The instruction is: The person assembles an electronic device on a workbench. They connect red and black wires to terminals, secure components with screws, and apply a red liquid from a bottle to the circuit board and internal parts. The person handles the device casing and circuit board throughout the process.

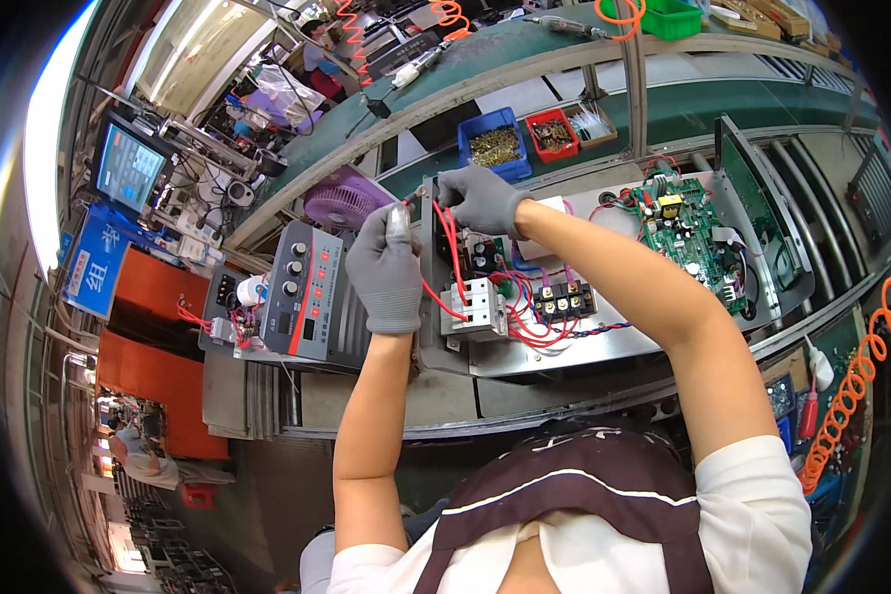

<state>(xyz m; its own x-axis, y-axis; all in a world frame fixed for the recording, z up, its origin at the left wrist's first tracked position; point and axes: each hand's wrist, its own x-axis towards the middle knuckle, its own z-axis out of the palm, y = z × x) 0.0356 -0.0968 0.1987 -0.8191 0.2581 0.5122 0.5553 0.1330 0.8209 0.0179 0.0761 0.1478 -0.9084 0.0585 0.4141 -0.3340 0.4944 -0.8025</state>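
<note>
Red wires [452,252] looped above the white breaker block [477,309] inside the open metal chassis [564,346] on the table. Left hand [386,267], gloved, clamped around a tool [398,220]. Right hand [480,198] pinched on wire ends.

a single head-worn fisheye view is looking steeply down from above the person's chest onto the open metal chassis [604,342], sitting close, within arm's reach. it is facing forward across the workbench toward the blue parts bin [495,145] beyond the chassis. straight edges are bending toward the dark circular rim around it.
</note>
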